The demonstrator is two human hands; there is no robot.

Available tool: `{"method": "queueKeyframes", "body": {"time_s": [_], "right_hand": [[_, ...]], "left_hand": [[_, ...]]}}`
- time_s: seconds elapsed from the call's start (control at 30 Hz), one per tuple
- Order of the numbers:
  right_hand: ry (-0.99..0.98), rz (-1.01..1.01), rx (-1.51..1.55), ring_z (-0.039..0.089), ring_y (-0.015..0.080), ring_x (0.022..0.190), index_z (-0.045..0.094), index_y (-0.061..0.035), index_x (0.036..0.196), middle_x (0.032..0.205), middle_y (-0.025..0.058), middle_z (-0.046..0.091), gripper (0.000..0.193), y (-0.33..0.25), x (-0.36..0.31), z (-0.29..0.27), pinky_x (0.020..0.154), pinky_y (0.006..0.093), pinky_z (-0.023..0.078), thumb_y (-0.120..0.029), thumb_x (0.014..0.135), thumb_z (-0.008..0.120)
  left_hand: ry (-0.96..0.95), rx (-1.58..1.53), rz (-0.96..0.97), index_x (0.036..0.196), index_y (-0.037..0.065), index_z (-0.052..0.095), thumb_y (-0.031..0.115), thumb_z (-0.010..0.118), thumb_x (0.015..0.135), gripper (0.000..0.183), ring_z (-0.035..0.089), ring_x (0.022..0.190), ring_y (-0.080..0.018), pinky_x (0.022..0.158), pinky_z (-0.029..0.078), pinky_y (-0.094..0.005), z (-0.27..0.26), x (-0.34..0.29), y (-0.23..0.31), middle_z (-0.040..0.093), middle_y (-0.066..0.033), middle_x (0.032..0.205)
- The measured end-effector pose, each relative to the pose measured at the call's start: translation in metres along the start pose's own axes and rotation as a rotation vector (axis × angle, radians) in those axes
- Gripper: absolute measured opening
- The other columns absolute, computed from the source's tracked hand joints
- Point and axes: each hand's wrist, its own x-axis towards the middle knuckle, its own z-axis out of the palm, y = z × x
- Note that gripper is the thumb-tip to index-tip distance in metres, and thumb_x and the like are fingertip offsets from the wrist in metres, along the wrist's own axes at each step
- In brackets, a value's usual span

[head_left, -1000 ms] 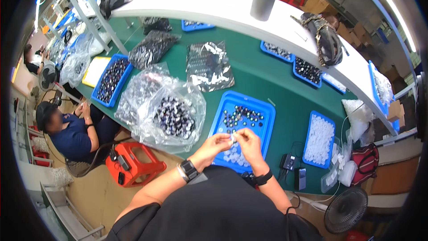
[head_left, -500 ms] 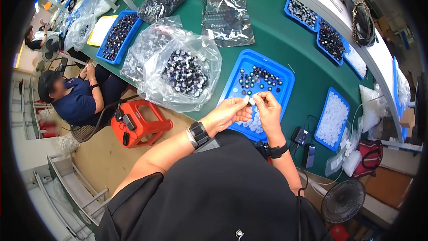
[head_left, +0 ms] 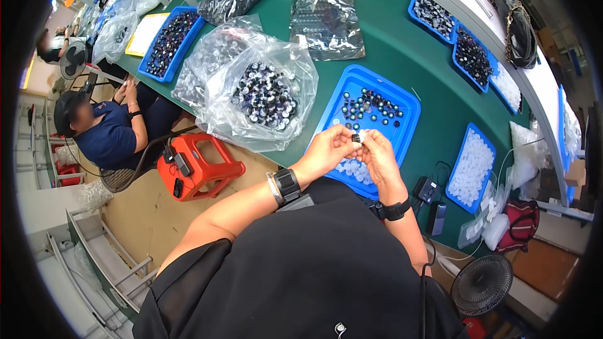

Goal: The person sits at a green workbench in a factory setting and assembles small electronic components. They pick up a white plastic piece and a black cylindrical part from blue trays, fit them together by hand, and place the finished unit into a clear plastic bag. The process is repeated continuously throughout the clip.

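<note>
My left hand (head_left: 326, 152) and my right hand (head_left: 382, 158) meet over the near part of a blue tray (head_left: 411, 116). The left fingertips pinch a small black round piece (head_left: 356, 138). Against it, the right fingertips close on a small white disc (head_left: 362, 134), partly covered by the fingers. Beyond my hands, the tray holds many small dark round pieces with shiny greenish tops (head_left: 370, 105). Translucent white discs (head_left: 355, 171) lie in its near end, partly hidden beneath my hands.
Left of the tray sits an open clear bag (head_left: 301, 81) of black-and-white pieces. A smaller blue tray (head_left: 471, 163) of white discs stands right. A flat plastic bag (head_left: 326, 25) lies behind. A red stool (head_left: 201, 166) and a seated person (head_left: 113, 129) are left.
Both hands have drawn together, and the black piece now shows between the fingertips beside the white disc. The whole view has shifted slightly.
</note>
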Motion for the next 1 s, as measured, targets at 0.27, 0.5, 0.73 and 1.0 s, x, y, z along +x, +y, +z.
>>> {"method": "queueKeyframes", "body": {"time_s": [0.27,0.5,0.73,1.0], "right_hand": [[-0.039,-0.031,-0.157,0.042,0.0048,0.054,0.051,-0.0041,0.090,0.068,-0.0008,0.049,0.012,-0.003,-0.002,-0.004,0.048,0.0201,0.035,-0.015,0.094,0.052],[0.023,-0.466,-0.670,0.040,0.0035,0.053,0.049,-0.0035,0.090,0.066,-0.0014,0.049,0.007,0.009,0.000,-0.005,0.047,0.0200,0.032,-0.010,0.094,0.049],[-0.098,-0.154,-0.234,0.040,0.0043,0.052,0.049,-0.0037,0.090,0.066,-0.0017,0.048,0.011,-0.003,-0.003,-0.005,0.046,0.0206,0.032,-0.014,0.095,0.050],[-0.159,-0.025,-0.026,0.041,0.0045,0.054,0.049,-0.0050,0.090,0.069,-0.0009,0.049,0.016,-0.003,-0.002,-0.007,0.047,0.0203,0.033,-0.019,0.096,0.051]], "left_hand": [[-0.009,0.063,-0.026,0.096,-0.002,0.053,0.006,0.062,0.088,0.015,0.065,0.076,-0.0129,0.068,0.054,-0.0252,-0.004,0.003,-0.006,0.064,-0.0084,0.084],[-0.056,-0.081,-0.119,0.095,-0.001,0.053,0.010,0.061,0.089,0.015,0.064,0.073,-0.0137,0.067,0.054,-0.0252,-0.004,-0.001,-0.002,0.063,-0.0091,0.082],[-0.073,-0.154,-0.064,0.099,-0.002,0.052,0.010,0.059,0.091,0.015,0.063,0.073,-0.0130,0.069,0.053,-0.0252,-0.002,-0.004,0.000,0.063,-0.0091,0.084],[-0.052,-0.158,-0.032,0.100,-0.002,0.053,0.010,0.059,0.091,0.016,0.062,0.073,-0.0118,0.068,0.052,-0.0242,-0.001,-0.005,0.002,0.063,-0.0085,0.085]]}}
